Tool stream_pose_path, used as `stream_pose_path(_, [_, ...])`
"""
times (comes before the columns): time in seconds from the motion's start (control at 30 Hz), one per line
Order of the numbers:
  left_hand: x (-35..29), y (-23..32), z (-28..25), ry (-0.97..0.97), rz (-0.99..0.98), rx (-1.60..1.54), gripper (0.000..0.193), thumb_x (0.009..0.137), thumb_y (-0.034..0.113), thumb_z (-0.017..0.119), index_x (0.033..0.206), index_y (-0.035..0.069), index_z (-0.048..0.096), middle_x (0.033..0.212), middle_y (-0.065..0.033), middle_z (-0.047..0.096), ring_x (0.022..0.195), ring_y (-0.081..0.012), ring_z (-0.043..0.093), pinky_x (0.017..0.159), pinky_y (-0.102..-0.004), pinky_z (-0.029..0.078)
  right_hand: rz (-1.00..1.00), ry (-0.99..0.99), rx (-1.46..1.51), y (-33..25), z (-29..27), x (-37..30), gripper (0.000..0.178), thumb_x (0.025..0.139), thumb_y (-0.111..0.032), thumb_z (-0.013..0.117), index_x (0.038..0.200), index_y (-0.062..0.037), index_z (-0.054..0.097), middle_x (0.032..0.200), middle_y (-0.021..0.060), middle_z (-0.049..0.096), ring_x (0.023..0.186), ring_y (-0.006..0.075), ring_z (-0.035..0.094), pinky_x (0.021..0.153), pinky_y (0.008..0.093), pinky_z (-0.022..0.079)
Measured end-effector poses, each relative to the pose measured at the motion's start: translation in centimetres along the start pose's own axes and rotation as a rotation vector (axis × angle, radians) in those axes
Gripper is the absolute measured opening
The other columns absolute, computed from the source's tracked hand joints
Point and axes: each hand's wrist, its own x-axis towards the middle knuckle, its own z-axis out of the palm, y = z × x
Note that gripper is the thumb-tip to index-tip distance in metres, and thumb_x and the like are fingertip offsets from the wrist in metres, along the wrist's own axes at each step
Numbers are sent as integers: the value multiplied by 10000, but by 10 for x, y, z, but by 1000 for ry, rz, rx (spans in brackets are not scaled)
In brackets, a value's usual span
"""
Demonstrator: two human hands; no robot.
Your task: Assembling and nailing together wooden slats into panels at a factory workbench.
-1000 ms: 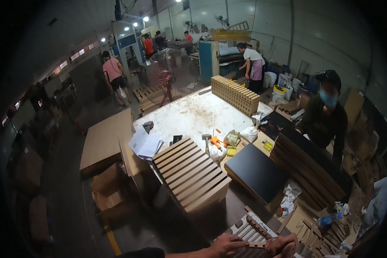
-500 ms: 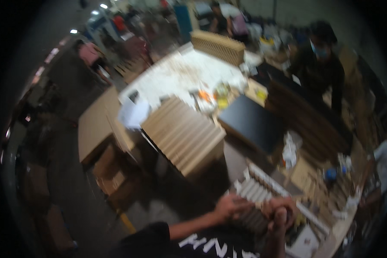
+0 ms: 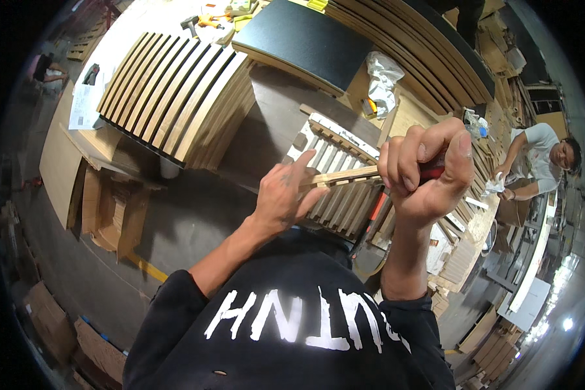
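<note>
My left hand (image 3: 278, 198) pinches one end of a narrow light-wood strip (image 3: 344, 175) between thumb and fingers. The strip runs across to my right hand (image 3: 429, 170), closed in a fist at its other end. A bit of a red and dark handle (image 3: 433, 171) shows inside that fist; the kind of tool is hidden. Below both hands lies a slatted wooden rack (image 3: 338, 209) with several parallel bars and a white-edged rail. A red, straight-edged thing (image 3: 376, 209) lies along the rack's right side.
A stack of slatted wood panels (image 3: 175, 97) stands at the left, with an open cardboard box (image 3: 114, 211) below. Beyond the rack lie a black board (image 3: 302, 42), a crumpled plastic bag (image 3: 385, 81) and stacked curved boards (image 3: 409, 49). A person (image 3: 539, 159) sits at the right.
My view has tilted down and steadied from a blur. My hands now appear higher in the picture, still close together, and the strip between them shows clearly.
</note>
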Motion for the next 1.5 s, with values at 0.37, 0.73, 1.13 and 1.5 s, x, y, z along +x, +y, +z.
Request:
stream_pose_path(0.37, [4,5,3,21,2,34,590,820,246,762,1315,16,538,878,-81,706,751,-259,636,729,-374,488,-164,128,-315,5,25,-7,369,1050,-341,464,818,-57,434,514,25,392,402,88,346,406,259,355])
stream_pose_path(0.73, [0,9,-7,91,114,101,131,803,194,706,934,186,713,951,6,713,868,-197,651,869,-429,459,-116,-183,-801,-2,29,-22,188,863,-157,736,883,-26,603,760,86,626,598,177,585,557,300,454])
stream_pose_path(1.13, [-25,14,11,36,206,65,497,745,158,669,1239,209,637,1087,-23,666,988,-198,636,1059,-474,365,-26,-305,-768,-76,63,0,343,867,-322,745,897,4,643,770,98,646,676,203,641,623,298,495])
stream_pose_path(1.5, [-27,-1,20,131,278,239,359,845,164,597,1196,213,653,1000,-8,662,1036,-189,618,1071,-526,319,-52,-623,-1173,-81,104,39,748,927,-649,463,1246,14,596,1164,249,647,1117,381,615,961,480,450])
